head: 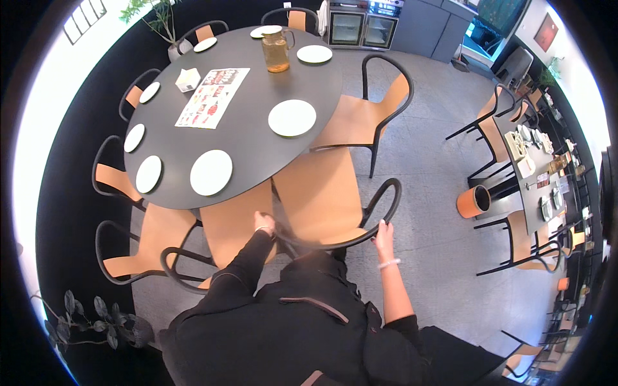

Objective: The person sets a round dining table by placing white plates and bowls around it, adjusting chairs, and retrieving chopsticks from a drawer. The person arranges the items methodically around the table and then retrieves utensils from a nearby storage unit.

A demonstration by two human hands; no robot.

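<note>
Directly before me stands a chair (321, 193) with a tan seat and a curved black rail. My right hand (385, 237) grips the right side of that rail, wearing a pale bracelet at the wrist. On the rail's left end is my left hand (264, 223), its fingers partly hidden. The front of the seat reaches under the edge of a round dark table (251, 140). Close by on the left is another tan chair (236, 217), and a further chair (359, 116) stands at the table's right side.
White plates (292, 118) ring the tabletop. A glass pitcher of amber liquid (276, 53), a printed menu sheet (212, 99) and a tissue box (188, 79) rest there too. To the right are an orange bin (473, 201) and a set rectangular table (533, 207).
</note>
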